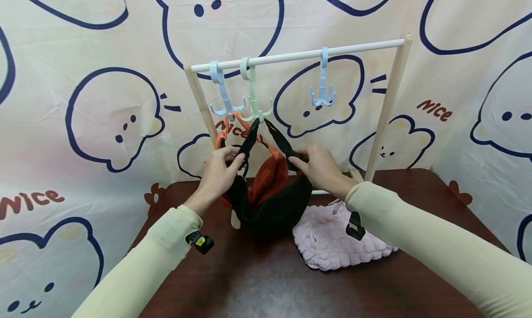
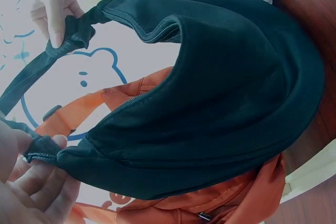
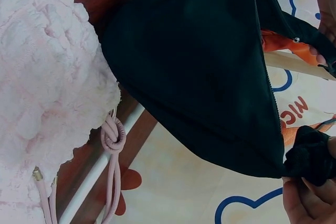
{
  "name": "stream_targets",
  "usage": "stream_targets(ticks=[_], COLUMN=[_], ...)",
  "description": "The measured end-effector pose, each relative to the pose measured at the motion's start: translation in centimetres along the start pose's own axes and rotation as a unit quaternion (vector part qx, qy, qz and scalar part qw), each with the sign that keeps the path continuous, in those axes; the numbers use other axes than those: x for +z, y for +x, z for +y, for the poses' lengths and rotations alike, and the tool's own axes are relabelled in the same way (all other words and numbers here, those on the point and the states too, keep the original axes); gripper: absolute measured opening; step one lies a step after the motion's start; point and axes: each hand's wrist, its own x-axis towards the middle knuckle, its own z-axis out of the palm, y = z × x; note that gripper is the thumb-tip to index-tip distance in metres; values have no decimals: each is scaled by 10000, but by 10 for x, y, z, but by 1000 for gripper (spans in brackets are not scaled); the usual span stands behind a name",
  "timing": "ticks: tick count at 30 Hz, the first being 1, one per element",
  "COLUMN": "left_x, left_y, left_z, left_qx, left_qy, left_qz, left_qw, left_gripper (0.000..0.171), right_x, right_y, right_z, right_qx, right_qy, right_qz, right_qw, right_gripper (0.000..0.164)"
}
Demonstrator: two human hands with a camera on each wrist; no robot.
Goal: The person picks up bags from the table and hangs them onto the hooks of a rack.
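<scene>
A black shoulder bag [image 1: 276, 212] with a zipped opening hangs below the rack's rail, its strap [image 1: 249, 141] rising to the prongs of a pale green hook [image 1: 252, 94]. On the left side my left hand [image 1: 218, 174] pinches the strap just above the bag's end, by the knotted part seen in the left wrist view. My right hand [image 1: 322, 168] grips the opposite strap end, where the cloth bunches into a knot [image 3: 311, 156]. Behind the black bag, partly hidden by it, an orange bag [image 2: 205, 211] hangs by its strap near the left blue hook [image 1: 225, 96].
The wooden rack [image 1: 390, 101] with a white rail [image 1: 357, 48] stands on a dark brown table [image 1: 232, 281]. Another blue hook [image 1: 323, 85] hangs farther right. A fluffy pink bag [image 1: 332, 244] with cord handles [image 3: 112, 150] lies right of the black bag. Printed cloth [image 1: 124, 50] backs everything.
</scene>
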Motion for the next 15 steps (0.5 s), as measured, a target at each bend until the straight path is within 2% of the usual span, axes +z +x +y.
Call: stream_targets(ticks=[15], left_x=[-1], left_y=[-3], left_z=[-11], left_qx=[58], left_qy=[155], left_qz=[-81], left_qw=[9998], left_gripper=[23], right_x=[0], right_y=[-2], right_z=[2], right_qx=[21], right_qy=[0], right_qz=[-109], right_qw=[9999], right_gripper=[18])
